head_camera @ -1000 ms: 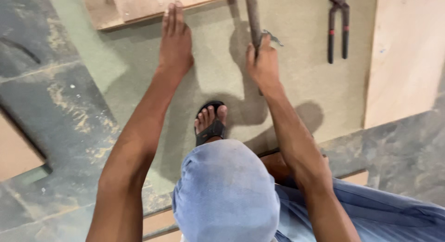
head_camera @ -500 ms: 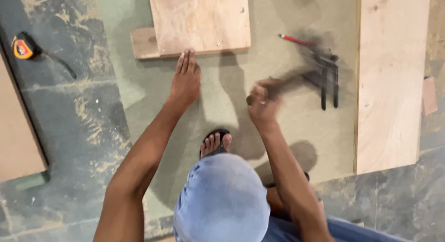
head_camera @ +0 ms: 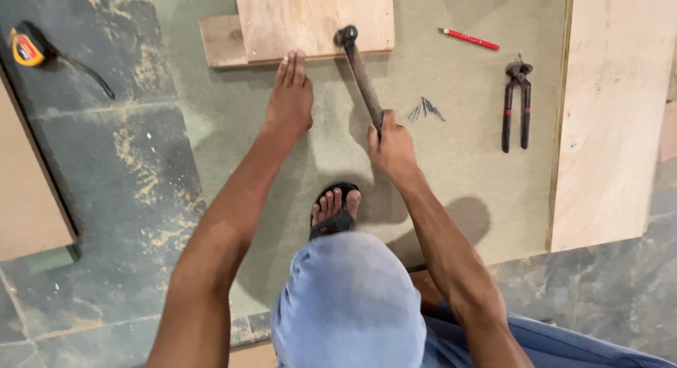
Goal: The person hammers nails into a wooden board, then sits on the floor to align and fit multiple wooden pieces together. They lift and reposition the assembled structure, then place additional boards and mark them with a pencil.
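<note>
The right hand [head_camera: 392, 148], just right of centre in the frame, is closed tight around the lower handle of a dark metal-headed hammer with a brown wooden handle [head_camera: 361, 72], whose head sits at the top centre, over the lower edge of a pale rectangular plywood panel [head_camera: 314, 19]. The left hand [head_camera: 290, 93] lies flat and open, fingers straight, tips touching that panel's lower edge and holding nothing.

The chief risk, as I judge it, is to those fingertips: they rest near the hammer head, so a blow that glances or lands short could catch them. Whether a nail stands under the head cannot be told; if one does, an off-square strike could bend it or send it flying. The panel lies on a smaller brown wood block [head_camera: 220, 40] at the upper left, and with only one flat hand steadying it, it could shift under a blow.

A small loose cluster of steel nails [head_camera: 425, 109] lies just right of the gripping hand, and a sandalled foot [head_camera: 334, 209] rests below it on the grey-green fibreboard sheet [head_camera: 465, 185]; a scattered nail could end up underfoot. Black-handled pincers [head_camera: 516, 103] and a red pencil [head_camera: 469, 39] lie well apart at the upper right.
</note>
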